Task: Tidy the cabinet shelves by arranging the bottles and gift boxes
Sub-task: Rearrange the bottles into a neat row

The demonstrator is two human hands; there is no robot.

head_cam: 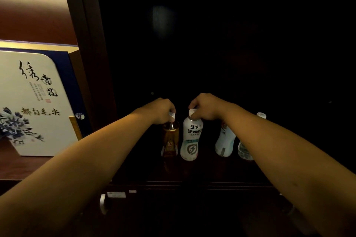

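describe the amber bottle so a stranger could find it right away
Look in the dark cabinet bay right of the white gift box. Four bottles stand in a row on its shelf; the amber bottle is leftmost, its cap gripped by the left hand. It alone holds golden-brown liquid.

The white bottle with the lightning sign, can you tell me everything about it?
The white bottle looks like plastic, with a curvy body, a white cap, dark writing and a grey lightning circle low down. It stands upright on the dark shelf, close beside the amber bottle. The right hand grips its cap.
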